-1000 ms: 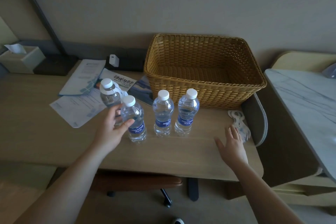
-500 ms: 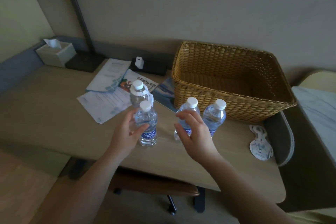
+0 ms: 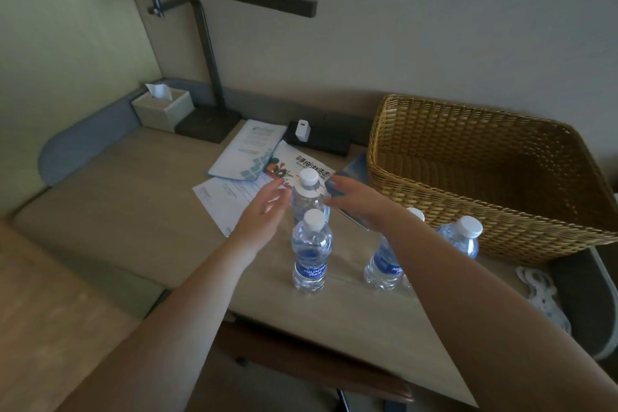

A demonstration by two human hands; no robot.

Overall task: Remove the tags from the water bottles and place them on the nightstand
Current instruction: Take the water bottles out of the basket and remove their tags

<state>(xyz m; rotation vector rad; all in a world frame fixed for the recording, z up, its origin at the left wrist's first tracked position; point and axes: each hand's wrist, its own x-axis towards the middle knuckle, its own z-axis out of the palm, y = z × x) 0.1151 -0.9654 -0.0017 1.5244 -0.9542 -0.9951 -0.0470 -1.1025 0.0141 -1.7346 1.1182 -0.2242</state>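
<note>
**Tagged water bottle flanked by two hands on the worktop**

The tagged bottle, a white paper tag collaring its neck, stands on the worktop behind three upright untagged bottles. The left hand and right hand sit on either side of it, fingers loosely extended, neither grip visibly closed around it. The wicker basket alongside shows nothing inside.

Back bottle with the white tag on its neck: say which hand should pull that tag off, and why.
Probably the right hand: its fingertips sit level with the white tag on the back bottle. The left hand lies lower, beside the body, placed to steady it. Neither hand plainly grips yet.
</note>
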